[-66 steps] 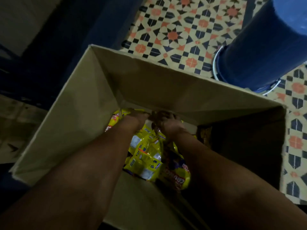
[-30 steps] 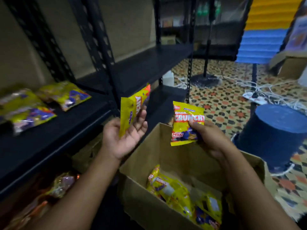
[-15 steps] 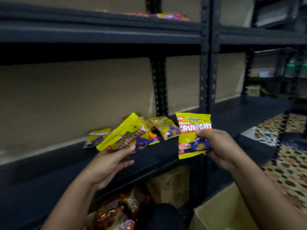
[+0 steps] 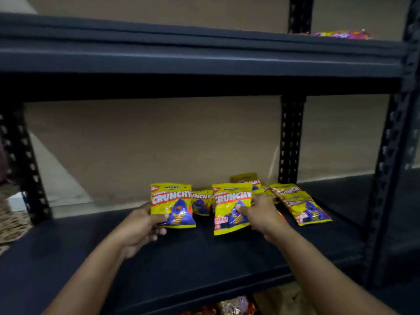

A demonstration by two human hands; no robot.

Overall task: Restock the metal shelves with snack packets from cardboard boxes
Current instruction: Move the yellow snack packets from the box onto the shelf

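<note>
My left hand (image 4: 138, 226) pinches 1 yellow packet (image 4: 171, 204) upright and my right hand (image 4: 261, 214) pinches another (image 4: 230, 208), both long axes vertical above the dark shelf (image 4: 204, 258), with the laid-out packets (image 4: 302, 205) just beyond my right hand, nearer it.

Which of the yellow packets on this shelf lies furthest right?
The flat packet at the row's right end, beyond the right hand. It lies untouched on the shelf; two others are held.
</note>
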